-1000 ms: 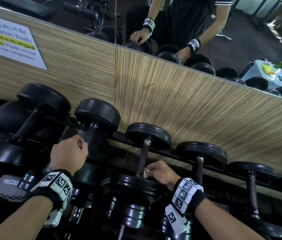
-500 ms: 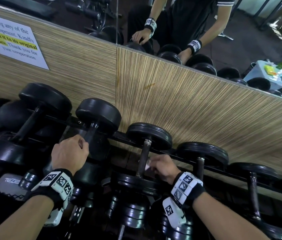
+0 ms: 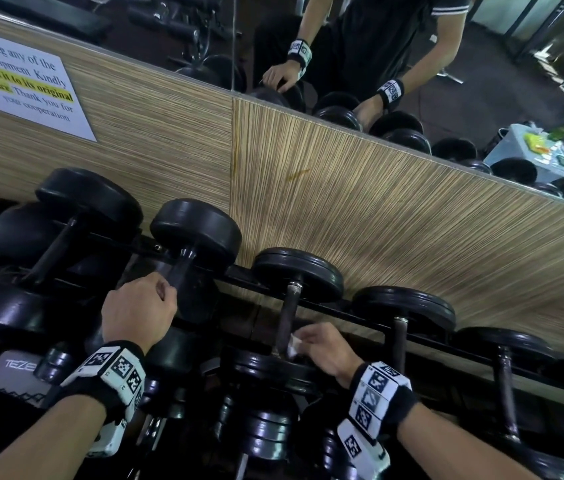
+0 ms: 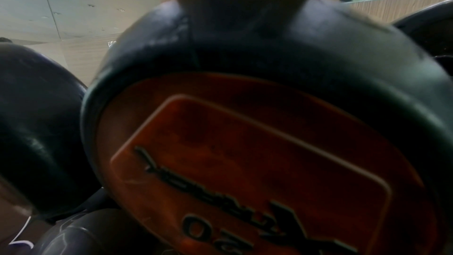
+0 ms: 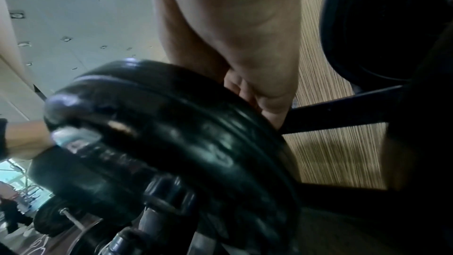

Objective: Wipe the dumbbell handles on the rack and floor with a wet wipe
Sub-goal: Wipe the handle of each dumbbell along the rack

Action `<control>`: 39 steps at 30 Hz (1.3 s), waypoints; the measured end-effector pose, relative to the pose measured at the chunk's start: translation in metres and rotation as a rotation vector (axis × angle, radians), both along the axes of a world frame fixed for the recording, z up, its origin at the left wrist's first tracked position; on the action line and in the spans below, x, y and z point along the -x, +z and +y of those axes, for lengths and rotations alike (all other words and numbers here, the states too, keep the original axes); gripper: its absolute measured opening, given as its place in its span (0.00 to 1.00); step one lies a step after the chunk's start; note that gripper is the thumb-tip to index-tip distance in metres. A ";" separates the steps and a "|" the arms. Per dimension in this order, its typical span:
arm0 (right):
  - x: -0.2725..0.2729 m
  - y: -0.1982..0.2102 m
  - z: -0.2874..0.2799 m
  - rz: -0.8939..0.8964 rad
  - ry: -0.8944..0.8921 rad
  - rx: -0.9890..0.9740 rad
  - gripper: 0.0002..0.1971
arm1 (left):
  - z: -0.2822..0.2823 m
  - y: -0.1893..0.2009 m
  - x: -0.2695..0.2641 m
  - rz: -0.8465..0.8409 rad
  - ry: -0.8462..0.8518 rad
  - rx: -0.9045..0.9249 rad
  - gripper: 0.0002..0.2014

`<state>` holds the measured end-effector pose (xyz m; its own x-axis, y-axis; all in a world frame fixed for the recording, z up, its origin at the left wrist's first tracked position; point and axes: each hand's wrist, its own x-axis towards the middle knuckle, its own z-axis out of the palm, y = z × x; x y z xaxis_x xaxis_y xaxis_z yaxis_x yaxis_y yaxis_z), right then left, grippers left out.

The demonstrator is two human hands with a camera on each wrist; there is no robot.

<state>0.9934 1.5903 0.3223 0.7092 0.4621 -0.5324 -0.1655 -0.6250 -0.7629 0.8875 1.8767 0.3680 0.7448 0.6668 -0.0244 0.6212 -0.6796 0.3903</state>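
Black dumbbells lie in a row on a dark rack (image 3: 325, 308) against a wood-grain wall. My right hand (image 3: 322, 348) holds a white wet wipe (image 3: 293, 348) wrapped round the lower end of a dumbbell's metal handle (image 3: 285, 317), just above its near plate (image 3: 273, 370). My left hand (image 3: 142, 308) is curled round the dark handle (image 3: 180, 271) of the bigger dumbbell one place to the left. In the left wrist view that dumbbell's orange-faced end (image 4: 245, 162) fills the frame. The right wrist view shows my right hand's fingers (image 5: 257, 94) behind the plate (image 5: 196, 133).
More dumbbells lie to the right (image 3: 400, 336) and left (image 3: 55, 244), and others sit on a lower tier (image 3: 266, 431). A mirror (image 3: 412, 81) above the wall panel reflects my arms. A printed notice (image 3: 27, 81) is stuck on the wall at upper left.
My right hand with the wipe slid up the handle and has come back down towards the near plate. The left hand kept its hold.
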 end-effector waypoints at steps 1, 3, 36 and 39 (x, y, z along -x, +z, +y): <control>-0.005 -0.003 0.002 -0.057 -0.012 0.002 0.10 | 0.000 0.001 0.000 0.000 -0.001 0.001 0.10; -0.020 -0.011 0.009 -0.206 -0.127 0.033 0.10 | -0.001 0.002 0.001 0.003 0.001 0.005 0.10; -0.001 0.040 0.014 -0.463 0.210 0.176 0.09 | -0.003 0.000 0.004 -0.006 -0.008 0.000 0.12; -0.017 0.046 0.023 -0.680 0.018 0.235 0.13 | -0.002 0.001 0.004 -0.001 -0.006 0.009 0.12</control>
<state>1.0101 1.6137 0.3685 0.9124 0.4046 -0.0622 0.3108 -0.7835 -0.5381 0.8831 1.8746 0.3686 0.7486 0.6623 -0.0295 0.6169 -0.6796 0.3970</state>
